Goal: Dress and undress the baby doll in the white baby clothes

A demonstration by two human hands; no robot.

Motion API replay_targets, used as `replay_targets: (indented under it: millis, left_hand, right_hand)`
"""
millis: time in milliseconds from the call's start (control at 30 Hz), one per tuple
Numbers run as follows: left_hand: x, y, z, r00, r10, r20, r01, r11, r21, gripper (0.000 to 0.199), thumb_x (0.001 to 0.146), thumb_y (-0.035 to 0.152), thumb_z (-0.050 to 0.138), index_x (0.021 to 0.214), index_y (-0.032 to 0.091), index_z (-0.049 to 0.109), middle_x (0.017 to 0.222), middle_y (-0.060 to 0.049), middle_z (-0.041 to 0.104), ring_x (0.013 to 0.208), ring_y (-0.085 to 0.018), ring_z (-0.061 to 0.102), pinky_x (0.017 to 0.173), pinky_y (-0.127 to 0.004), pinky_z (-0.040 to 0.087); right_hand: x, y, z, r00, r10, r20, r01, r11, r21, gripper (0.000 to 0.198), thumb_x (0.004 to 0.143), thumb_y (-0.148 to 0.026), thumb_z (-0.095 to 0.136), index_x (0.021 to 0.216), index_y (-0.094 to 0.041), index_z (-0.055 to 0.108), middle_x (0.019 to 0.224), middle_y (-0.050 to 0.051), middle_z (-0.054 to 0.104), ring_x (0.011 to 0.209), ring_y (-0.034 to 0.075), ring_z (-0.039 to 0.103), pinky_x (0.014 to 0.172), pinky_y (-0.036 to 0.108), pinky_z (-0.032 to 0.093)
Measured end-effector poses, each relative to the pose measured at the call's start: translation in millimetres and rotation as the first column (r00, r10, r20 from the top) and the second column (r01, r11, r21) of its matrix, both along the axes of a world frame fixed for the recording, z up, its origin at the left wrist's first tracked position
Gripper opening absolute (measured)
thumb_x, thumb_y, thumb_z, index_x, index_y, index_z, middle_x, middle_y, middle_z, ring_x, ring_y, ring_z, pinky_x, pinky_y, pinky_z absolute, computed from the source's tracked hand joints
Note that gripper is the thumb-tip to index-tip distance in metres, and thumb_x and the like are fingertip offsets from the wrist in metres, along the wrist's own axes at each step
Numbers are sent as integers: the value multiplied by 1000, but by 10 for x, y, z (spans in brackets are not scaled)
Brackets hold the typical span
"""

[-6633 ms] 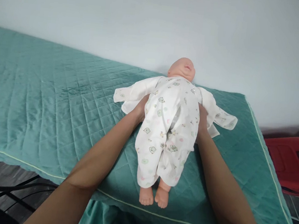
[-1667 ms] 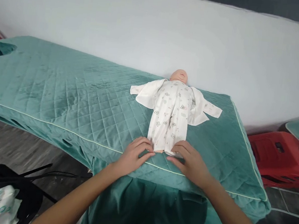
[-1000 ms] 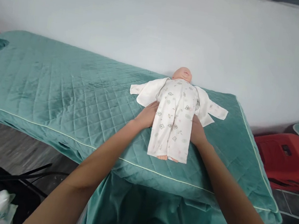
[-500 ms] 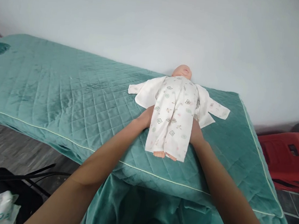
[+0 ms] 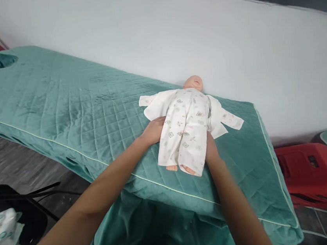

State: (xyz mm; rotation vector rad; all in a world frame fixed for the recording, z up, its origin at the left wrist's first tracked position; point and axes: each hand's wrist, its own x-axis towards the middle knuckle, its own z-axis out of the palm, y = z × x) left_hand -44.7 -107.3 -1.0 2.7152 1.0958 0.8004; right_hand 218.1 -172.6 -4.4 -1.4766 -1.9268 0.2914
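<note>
Baby doll (image 5: 194, 82) lies nr R end of massage bed (image 5: 74, 96), head at back edge, feet twd front edge. L hand (image 5: 153, 131) & R hand (image 5: 211, 148) flank printed trousers (image 5: 184, 131); fingers mostly hidden, can't tell grip.

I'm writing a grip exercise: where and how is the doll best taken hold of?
Probably by the hips, from left and right together: the doll lies face up, feet toward the person, its white jacket spread higher up, leaving the printed trousers' sides reachable.
</note>
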Motion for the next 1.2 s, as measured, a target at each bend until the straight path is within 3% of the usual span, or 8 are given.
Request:
replay_targets:
  millis: [333,600,700,800,867,1000,1100,1200]
  left_hand:
    - [-81,-95,2,987,-16,-157,16,1000,1,25,88,17,57,100,21,79,112,-10,75,122,-27,62,110,-44,48]
    - [-109,-124,13,986,-149,-80,133,975,-176,26,84,18,57,92,28,79,113,-5,77,128,-25,57,127,-52,22]
    - [-136,-100,12,989,-133,68,145,962,-233,30,84,14,49,78,26,76,98,-5,78,119,-22,62,122,-45,33]
    - [-170,-41,-6,960,88,267,-23,972,-235,34,81,9,43,82,22,74,102,-5,77,112,-20,65,109,-36,47]
    - [-181,10,-26,887,317,337,-247,940,-237,35,83,10,43,96,20,73,113,-6,75,114,-21,64,108,-37,48]
    - [-167,86,-53,677,682,275,-635,731,-250,34,88,22,53,120,17,65,137,-13,62,129,-30,55,114,-48,41]
    - [-152,102,-49,593,780,202,-740,626,-246,48,85,29,63,130,14,57,149,-19,50,139,-37,46,119,-55,31]
    - [-158,113,-51,536,826,176,-785,564,-257,56,82,37,69,131,14,54,153,-23,44,145,-40,38,123,-62,21]
  right_hand:
    - [99,-157,154,827,-84,556,29,994,108,26,96,-13,48,88,-17,72,93,12,69,91,26,57,78,37,41]
    - [224,-381,115,884,79,461,-162,976,143,23,91,-11,52,93,-19,73,101,11,70,99,27,57,88,40,43]
    - [175,-383,131,903,151,402,-204,974,94,20,90,-15,54,89,-20,73,98,10,70,98,27,59,88,40,46]
    - [165,-374,143,946,146,289,-180,979,96,21,95,-21,52,89,-21,73,97,9,72,93,25,61,85,40,48]
    - [214,-341,131,987,52,153,-76,985,153,22,97,-26,51,93,-22,72,99,8,73,94,24,63,88,40,49]
    - [450,-145,61,917,-391,-85,400,894,203,24,93,-34,55,103,-19,70,107,12,70,106,28,61,98,46,47]
    - [621,24,31,745,-666,-12,666,744,49,39,82,-40,65,111,-14,68,116,19,65,112,33,56,100,53,44]
    - [684,84,55,684,-715,142,728,682,-73,42,77,-47,68,105,-15,67,113,19,64,109,36,55,96,56,44]
